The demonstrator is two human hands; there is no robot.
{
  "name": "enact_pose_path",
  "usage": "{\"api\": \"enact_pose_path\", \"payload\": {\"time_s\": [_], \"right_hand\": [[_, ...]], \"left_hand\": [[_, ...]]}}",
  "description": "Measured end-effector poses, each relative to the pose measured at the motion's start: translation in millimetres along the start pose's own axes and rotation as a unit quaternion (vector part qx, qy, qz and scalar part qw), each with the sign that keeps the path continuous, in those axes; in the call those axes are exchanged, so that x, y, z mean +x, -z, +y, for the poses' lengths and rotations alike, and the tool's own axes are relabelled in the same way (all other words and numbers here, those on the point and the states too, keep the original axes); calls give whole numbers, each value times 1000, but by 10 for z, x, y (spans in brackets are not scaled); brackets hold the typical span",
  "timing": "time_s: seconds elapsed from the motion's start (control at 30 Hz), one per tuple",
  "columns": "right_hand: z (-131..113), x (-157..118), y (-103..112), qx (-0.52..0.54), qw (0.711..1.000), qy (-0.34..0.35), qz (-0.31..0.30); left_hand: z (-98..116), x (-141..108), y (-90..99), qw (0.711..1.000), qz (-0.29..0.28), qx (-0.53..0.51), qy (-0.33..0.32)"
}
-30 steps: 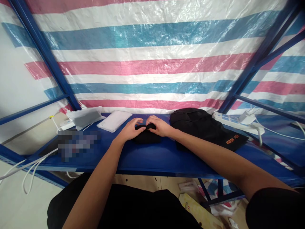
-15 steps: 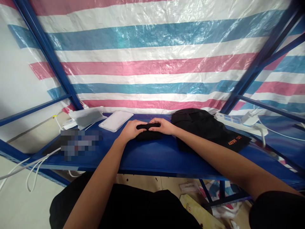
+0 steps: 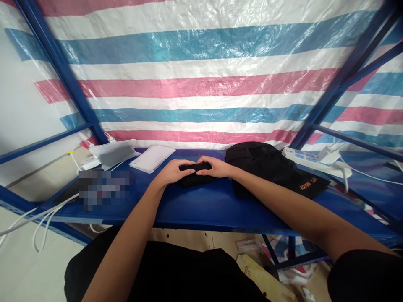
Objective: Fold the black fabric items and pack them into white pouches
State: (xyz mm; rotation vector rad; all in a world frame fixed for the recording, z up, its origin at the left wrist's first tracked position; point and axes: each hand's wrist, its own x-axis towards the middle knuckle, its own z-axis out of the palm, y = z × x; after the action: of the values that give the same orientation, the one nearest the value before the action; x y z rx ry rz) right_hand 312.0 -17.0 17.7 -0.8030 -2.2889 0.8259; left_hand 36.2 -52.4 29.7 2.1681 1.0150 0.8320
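Observation:
A small bundle of black cloth lies at the middle of the blue shelf. My left hand grips its left part, thumb on the near side and fingers over the far side. On the right part, my right hand holds it the same way, its fingertips almost meeting those of my left hand. Beside my right forearm lies a larger black cloth item with orange lettering at its right end. The underside of the bundle is hidden.
White flat packets lie at the back left, near a white box-like item and cables. A power strip with a plug sits at the right. Blue posts rise at both sides before a striped sheet.
Both hands keep their hold, and the top of the black bundle between them looks pressed down and less folded. The view has shifted very slightly.

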Motion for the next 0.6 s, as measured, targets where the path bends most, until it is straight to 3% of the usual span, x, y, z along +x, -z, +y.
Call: {"api": "enact_pose_path", "payload": {"time_s": [0.13,0.3,0.43,0.6], "right_hand": [[-15,9,15,50,998,-29,-32],[-47,24,-22,41,999,-12,31],[-79,28,-22,-25,998,35,47],[-55,34,-21,-68,989,123,46]], "left_hand": [[51,-2,-43,999,30,24,-22],[14,-15,-62,996,58,63,-19],[-35,-12,-33,999,18,-15,28],[-77,24,-3,996,-29,-69,39]]}}
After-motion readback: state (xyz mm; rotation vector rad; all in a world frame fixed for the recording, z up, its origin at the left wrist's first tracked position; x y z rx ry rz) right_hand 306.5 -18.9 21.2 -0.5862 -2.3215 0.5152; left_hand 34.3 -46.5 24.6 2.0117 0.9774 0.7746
